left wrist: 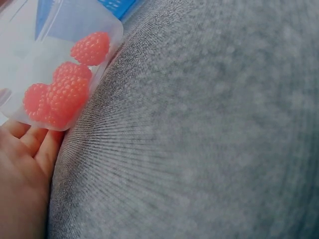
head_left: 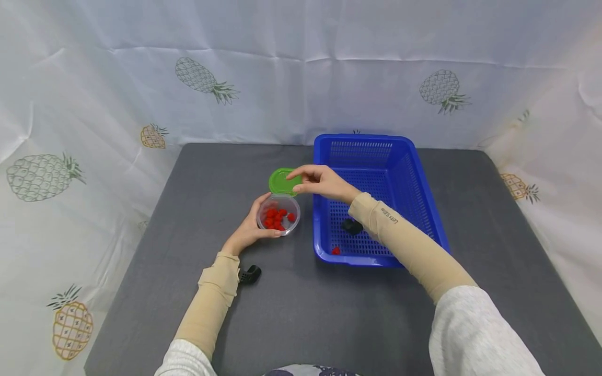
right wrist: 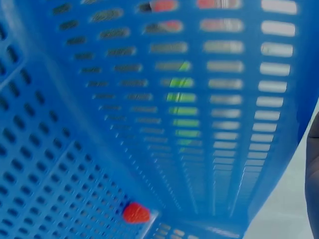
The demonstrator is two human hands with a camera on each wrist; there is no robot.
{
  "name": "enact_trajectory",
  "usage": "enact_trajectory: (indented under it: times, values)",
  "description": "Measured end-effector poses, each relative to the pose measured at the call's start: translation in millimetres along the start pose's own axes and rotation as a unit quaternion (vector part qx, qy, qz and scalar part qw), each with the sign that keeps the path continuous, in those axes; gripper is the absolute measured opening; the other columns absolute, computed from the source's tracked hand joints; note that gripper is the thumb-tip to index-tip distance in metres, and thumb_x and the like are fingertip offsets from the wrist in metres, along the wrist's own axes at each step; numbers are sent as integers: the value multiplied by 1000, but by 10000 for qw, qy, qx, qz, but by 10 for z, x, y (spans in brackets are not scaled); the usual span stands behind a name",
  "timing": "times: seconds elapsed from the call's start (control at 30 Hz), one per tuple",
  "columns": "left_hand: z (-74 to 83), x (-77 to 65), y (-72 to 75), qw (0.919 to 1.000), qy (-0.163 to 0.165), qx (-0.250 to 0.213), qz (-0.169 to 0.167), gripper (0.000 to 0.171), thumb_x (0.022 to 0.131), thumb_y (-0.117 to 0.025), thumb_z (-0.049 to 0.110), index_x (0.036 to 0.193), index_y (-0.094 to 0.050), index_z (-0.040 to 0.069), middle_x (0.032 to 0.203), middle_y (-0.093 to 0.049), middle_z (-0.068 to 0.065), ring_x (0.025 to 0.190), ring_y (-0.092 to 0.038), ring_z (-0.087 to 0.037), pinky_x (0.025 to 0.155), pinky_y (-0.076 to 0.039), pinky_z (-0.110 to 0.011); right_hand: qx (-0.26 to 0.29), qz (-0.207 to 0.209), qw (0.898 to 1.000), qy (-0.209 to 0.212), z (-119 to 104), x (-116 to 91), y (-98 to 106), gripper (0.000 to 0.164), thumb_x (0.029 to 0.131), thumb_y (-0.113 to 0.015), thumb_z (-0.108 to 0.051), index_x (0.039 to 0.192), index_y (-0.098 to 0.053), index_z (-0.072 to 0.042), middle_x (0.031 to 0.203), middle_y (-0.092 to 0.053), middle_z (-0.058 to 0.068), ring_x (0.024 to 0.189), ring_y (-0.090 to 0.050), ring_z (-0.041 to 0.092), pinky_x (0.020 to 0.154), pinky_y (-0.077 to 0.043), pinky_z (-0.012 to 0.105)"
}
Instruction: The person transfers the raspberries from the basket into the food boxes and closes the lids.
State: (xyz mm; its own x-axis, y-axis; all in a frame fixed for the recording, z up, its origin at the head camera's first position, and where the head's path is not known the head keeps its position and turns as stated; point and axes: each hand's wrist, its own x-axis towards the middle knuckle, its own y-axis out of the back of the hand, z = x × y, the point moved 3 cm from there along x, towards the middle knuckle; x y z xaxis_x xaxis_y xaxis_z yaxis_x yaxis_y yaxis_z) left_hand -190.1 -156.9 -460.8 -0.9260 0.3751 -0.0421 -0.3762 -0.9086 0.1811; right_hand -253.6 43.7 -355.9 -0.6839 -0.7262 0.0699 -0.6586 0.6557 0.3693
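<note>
In the head view my left hand grips a clear round tub from its left side, thumb at the near rim and fingers around the far side. Several red raspberries lie inside it; the left wrist view shows some raspberries through the clear wall, fingers against the tub. Just behind the tub is a green lid. My right hand is over the lid's right side, thumb and forefinger bent and apart, with green showing between them.
A blue perforated basket stands right of the tub, under my right forearm. One red raspberry lies in its near left corner. Black wrist cameras show by the left wrist and below the right. A white pineapple-print curtain hangs behind the grey table.
</note>
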Motion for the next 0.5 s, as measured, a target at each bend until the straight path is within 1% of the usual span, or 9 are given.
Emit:
enact_trajectory:
  times: [0.17,0.2,0.37,0.47,0.5]
  values:
    - [6,0,-2,10000,-26,22,26,93,69,-72,9,138,-12,19,138,-32,-15,129,-29,-29,107,-17,-50,247,293,9993,-15,76,-74,118,33,83,-59,-20,114,-57,-9,67,-42,3,56,-34,12,55,-32,24]
    - [4,0,-2,10000,-28,31,32,93,69,-72,9,138,-12,19,138,-31,-15,129,-28,-29,107,-17,-50,288,361,9989,-21,90,-89,141,33,83,-59,-20,114,-57,-9,68,-42,6,58,-35,15,56,-32,24]
    - [-10,3,-1,10000,-44,71,32,93,68,-73,10,138,-12,20,138,-31,-14,130,-27,-28,107,-17,-50,404,783,9961,-108,184,-155,266,32,85,-57,-23,114,-57,-10,70,-43,14,58,-36,16,58,-34,24]
    - [-16,2,1,9999,-72,76,26,93,68,-73,10,139,-13,20,138,-32,-14,130,-27,-28,107,-17,-50,481,1014,9936,-149,259,-186,336,32,86,-56,-22,115,-57,-8,64,-43,9,56,-38,14,59,-38,27]
    - [-17,1,1,9999,-75,81,20,93,68,-73,10,139,-13,20,139,-32,-14,130,-27,-27,107,-17,-50,496,1087,9927,-180,288,-195,358,33,86,-55,-22,115,-56,-8,62,-42,5,56,-38,14,60,-38,28]
